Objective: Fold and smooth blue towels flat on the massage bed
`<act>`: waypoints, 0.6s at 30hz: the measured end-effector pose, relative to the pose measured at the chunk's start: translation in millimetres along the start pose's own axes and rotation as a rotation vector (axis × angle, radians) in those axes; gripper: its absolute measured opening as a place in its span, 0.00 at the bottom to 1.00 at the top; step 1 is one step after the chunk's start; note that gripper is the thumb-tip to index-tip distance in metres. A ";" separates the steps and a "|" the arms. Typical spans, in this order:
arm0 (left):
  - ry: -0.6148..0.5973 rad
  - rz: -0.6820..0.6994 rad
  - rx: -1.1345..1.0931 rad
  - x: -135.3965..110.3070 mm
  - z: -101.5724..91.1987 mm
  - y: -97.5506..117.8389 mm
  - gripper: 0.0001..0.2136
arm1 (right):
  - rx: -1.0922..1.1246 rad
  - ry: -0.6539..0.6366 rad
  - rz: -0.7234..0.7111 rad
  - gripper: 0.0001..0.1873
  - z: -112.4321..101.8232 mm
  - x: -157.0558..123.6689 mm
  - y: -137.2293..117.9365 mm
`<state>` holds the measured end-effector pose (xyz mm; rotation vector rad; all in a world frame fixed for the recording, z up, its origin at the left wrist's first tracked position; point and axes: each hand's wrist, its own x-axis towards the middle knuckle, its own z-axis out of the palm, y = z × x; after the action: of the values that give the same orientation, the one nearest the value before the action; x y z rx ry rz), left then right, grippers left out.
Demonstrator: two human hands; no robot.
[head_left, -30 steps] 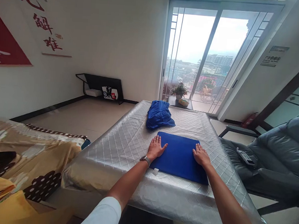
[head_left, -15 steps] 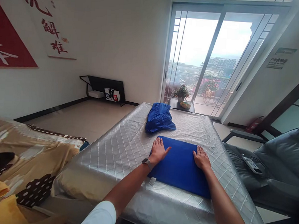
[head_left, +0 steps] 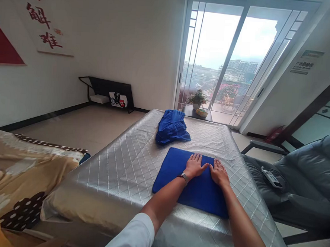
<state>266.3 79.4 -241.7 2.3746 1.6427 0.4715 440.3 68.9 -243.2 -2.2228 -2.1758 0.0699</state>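
Note:
A flat, folded blue cloth (head_left: 169,172) lies on the silver quilted cover of a bed-like table (head_left: 117,165). My left hand (head_left: 195,165) rests palm down on the middle of its far half, fingers stretched out and thumb pointing right. Close beside it, my right hand (head_left: 219,172) lies flat near the cloth's right edge, its fingers straight. The two thumbs nearly meet. Beyond the folded cloth, toward the far end of the cover, sits a crumpled blue cloth (head_left: 172,127), touched by neither hand.
To the right stands a dark padded chair (head_left: 313,170) with a corded controller (head_left: 272,177) on its seat. A patterned blanket (head_left: 39,171) spreads at the left. Behind the table are a potted plant (head_left: 198,98) and a sliding glass door (head_left: 211,40).
My left hand has slid rightward from the left edge of the folded cloth to its middle, near my right hand. My right hand stays near the right edge. The view has shifted slightly.

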 end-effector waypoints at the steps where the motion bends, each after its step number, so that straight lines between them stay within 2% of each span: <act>1: -0.001 -0.040 0.009 -3.2 -6.0 -14.1 0.40 | 0.004 0.000 0.002 0.38 -0.3 -0.2 -0.4; 6: 0.025 -0.231 0.080 -27.6 -38.4 -89.4 0.43 | 0.020 -0.002 0.005 0.38 -2.0 -1.6 -2.0; 9: 0.044 -0.284 0.101 -41.8 -49.3 -119.3 0.42 | 0.021 0.004 0.007 0.38 -2.4 -1.7 -2.2; 12: 0.046 -0.292 0.108 -49.0 -52.3 -129.7 0.42 | 0.015 0.006 0.009 0.38 -2.6 -1.5 -2.2; 18: 0.061 -0.286 0.114 -49.6 -51.2 -126.6 0.42 | 0.002 0.016 0.015 0.38 -2.9 -1.4 -2.8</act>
<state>121.1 77.5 -245.9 2.1667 2.0462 0.4092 437.6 67.6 -240.2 -2.2309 -2.1505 0.0552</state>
